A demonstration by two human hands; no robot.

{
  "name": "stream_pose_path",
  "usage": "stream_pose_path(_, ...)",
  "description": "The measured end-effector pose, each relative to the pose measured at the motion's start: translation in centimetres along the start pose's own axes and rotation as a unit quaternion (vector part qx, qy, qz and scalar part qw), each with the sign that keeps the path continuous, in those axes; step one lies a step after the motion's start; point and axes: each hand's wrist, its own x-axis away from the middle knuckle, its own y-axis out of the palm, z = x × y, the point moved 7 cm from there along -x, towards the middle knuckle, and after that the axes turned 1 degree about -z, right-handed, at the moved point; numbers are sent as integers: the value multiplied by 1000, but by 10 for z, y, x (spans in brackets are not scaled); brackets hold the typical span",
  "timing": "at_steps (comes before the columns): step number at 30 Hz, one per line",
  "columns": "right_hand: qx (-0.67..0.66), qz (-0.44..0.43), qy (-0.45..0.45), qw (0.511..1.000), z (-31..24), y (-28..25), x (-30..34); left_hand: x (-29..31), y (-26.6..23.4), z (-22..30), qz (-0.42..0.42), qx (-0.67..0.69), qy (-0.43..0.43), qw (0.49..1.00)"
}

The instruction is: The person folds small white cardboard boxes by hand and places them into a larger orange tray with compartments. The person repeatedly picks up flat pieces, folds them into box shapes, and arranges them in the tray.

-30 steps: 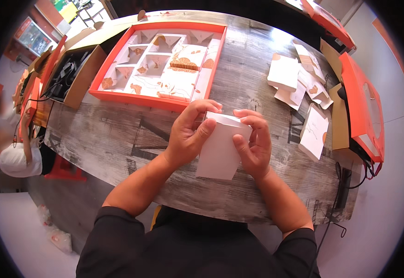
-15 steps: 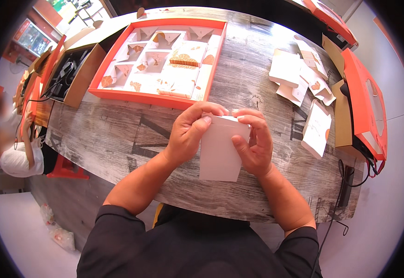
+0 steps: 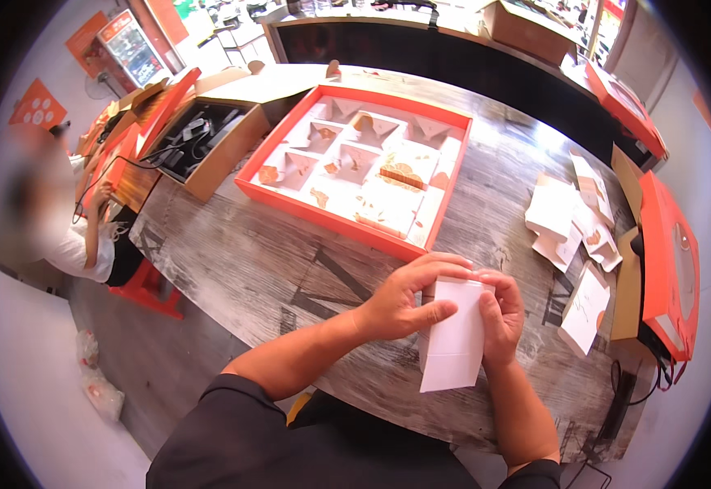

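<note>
Inwardly curled left hand (image 3: pixel 408 300), right hand (image 3: pixel 502 322) grip white box (image 3: pixel 456 346).

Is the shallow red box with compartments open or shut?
Open: no lid covers the red box, and its white compartments show from above.

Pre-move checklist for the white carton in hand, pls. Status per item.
1. Both hands on the white carton: ok, left hand and right hand grip its upper part.
2. Upper end closed: cannot tell, fingers cover much of it.
3. Lower panel folded in: not ok, it extends beyond the crease.
4. Loose white cartons clear of the hands: ok, they lie apart, to the right.
5. Red box uncovered: ok, its compartments show from above.
</note>
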Motion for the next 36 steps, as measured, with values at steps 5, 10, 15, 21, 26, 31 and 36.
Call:
stream_pose_path(5,-11,13,41,999,5,-2,2,2,-1,-3,-9,7,-22,1000)
stream_pose_path(10,4,0,18,1000,2,-3,-1,1,1,-4,-3,12,-14,1000)
stream_pose_path(15,-1,-11,23,1000,4,-4,-2,4,3,-12,-9,16,-24,1000)
stream_pose_path(21,-59,27,83,994,9,-11,-3,4,-1,0,1,-44,43,998)
stream_pose_path(26,-122,54,167,977,16,-21,-5,-1,1,26,-80,-173,138,972)
stream_pose_path(31,-113,24,185,976,22,-20,-4,-1,0,35,-26,-228,178,957)
stream_pose_path(36,-155,35,125,979,26,-18,-1,0,-18,21,67,-173,124,975)
